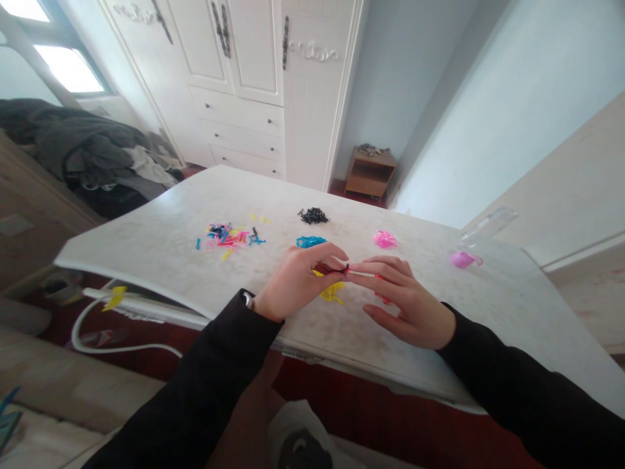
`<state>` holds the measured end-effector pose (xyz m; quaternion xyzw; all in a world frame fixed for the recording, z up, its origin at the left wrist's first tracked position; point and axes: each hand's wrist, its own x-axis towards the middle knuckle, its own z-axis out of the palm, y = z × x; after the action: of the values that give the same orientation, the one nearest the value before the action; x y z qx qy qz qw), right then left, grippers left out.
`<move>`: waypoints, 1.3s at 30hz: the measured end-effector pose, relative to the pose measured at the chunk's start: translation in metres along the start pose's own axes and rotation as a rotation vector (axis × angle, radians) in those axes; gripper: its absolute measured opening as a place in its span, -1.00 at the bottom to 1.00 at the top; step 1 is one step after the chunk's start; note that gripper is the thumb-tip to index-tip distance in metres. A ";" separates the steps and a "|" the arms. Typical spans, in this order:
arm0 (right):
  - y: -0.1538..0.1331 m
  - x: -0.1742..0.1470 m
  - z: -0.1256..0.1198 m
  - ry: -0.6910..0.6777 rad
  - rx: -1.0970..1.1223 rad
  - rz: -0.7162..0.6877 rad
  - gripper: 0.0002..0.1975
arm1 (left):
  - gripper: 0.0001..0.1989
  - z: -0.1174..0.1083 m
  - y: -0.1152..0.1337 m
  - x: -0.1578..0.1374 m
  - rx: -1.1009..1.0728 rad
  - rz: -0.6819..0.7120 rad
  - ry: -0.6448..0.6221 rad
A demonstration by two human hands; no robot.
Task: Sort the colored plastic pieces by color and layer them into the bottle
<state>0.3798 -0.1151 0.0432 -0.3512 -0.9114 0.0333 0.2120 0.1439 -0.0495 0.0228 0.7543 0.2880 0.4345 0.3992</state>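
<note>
My left hand [303, 280] is closed in a pinch on small black and red rubber bands [347, 269], partly hidden by the fingers. My right hand [407, 303] has its fingers stretched out, their tips touching those bands, with the thumb apart below. Beneath my left hand lies a yellow pile of bands [333, 293], partly covered. A red pile [383, 288] shows between the right fingers. Just beyond the left hand sits a blue pile [310, 241].
On the white table [273, 189] are a black pile [313, 215], a pink pile [385, 239] and a mixed-colour heap [229, 238]. At right lie a purple pouch-like item [463, 260] and a clear plastic container [491, 225]. The near table edge runs below my wrists.
</note>
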 end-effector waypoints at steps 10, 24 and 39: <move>-0.001 0.000 0.001 0.039 0.089 -0.018 -0.41 | -0.91 0.001 -0.003 -0.001 -0.035 0.059 0.017; 0.026 -0.003 -0.025 0.281 0.232 0.498 -0.57 | -0.97 0.002 -0.007 -0.001 0.078 0.136 0.079; 0.028 -0.003 -0.024 0.303 0.105 0.407 -0.63 | -0.94 0.003 -0.005 -0.001 0.067 0.139 0.103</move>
<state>0.4089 -0.0985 0.0578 -0.5167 -0.7769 0.0693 0.3530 0.1450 -0.0488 0.0168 0.7622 0.2694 0.4893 0.3272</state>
